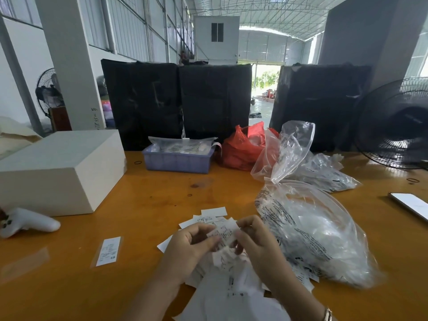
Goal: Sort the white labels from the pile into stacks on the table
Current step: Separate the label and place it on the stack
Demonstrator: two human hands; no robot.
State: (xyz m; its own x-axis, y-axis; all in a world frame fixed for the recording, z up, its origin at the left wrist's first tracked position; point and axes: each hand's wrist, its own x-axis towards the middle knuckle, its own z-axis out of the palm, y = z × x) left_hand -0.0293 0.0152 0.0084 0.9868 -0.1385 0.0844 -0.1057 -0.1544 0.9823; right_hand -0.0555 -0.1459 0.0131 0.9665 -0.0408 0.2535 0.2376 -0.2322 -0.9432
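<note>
Holding: left hand (192,245) and right hand (254,244) pinch one white label (223,230) between curled fingers, above the label pile (228,288) at the near edge.
Left: single label (108,251) lying flat, apart.
Right: clear bags (308,235) beside the pile.
Far: blue tray (177,161), red bag (243,147), white box (60,170).
Surface: orange table (162,195), in a warehouse.

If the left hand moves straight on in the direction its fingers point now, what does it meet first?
The left hand points right, toward the right hand. It would probably first meet the white label that both hands hold, then the right hand's fingers. Depth is uncertain.
</note>
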